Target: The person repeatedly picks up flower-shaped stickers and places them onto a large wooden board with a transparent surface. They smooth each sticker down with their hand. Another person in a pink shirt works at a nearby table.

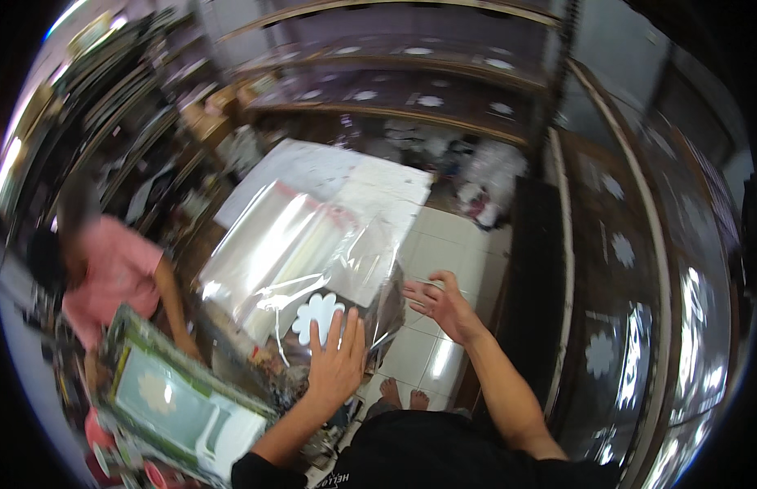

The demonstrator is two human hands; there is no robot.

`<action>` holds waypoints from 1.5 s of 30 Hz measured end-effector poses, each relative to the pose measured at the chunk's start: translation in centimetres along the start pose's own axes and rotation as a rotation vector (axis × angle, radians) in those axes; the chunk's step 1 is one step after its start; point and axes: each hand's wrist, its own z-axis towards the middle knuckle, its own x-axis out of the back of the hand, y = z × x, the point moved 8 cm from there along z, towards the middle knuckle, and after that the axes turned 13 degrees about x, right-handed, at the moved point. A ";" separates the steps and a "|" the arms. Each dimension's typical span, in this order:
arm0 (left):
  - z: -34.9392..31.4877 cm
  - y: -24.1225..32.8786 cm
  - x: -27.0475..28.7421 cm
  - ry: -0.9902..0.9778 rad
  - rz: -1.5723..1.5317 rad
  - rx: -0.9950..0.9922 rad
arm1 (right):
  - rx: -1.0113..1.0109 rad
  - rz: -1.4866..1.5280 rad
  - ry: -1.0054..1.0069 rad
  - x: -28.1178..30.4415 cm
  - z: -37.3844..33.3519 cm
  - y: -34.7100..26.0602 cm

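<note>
A clear plastic sheet with a white flower-shaped print (316, 319) lies at the near end of a stack of clear plastic sheets (256, 236). My left hand (338, 363) is stretched out flat over the sheet, its fingertips at the print's lower edge; whether it presses down I cannot tell. To the right, my right hand (448, 310) is raised beside the sheet's right edge with its fingers bent and apart. Nothing shows in it.
At the left, a person in a pink shirt (122, 269) is beside a green-edged printing screen (183, 403) with a pale flower shape. Racks (558, 244) of flower-printed sheets stand at the right, with more shelves (378, 110) behind. Plastic bags (492, 175) lie near the back.
</note>
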 end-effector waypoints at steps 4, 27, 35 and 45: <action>-2.7 3.3 -0.8 -0.051 -0.005 -0.130 | 0.024 -0.462 -0.061 -2.0 -2.0 -2.8; -16.7 12.9 0.8 -0.219 -0.834 -0.585 | 0.153 -1.847 0.713 -28.2 -45.3 -18.1; -21.5 19.6 0.8 -0.515 -0.983 -0.766 | -0.189 -2.031 0.987 -43.2 -55.7 -23.0; -32.6 24.7 -1.2 -0.677 -0.931 -1.077 | -0.390 -1.779 1.684 -57.4 -74.7 -35.9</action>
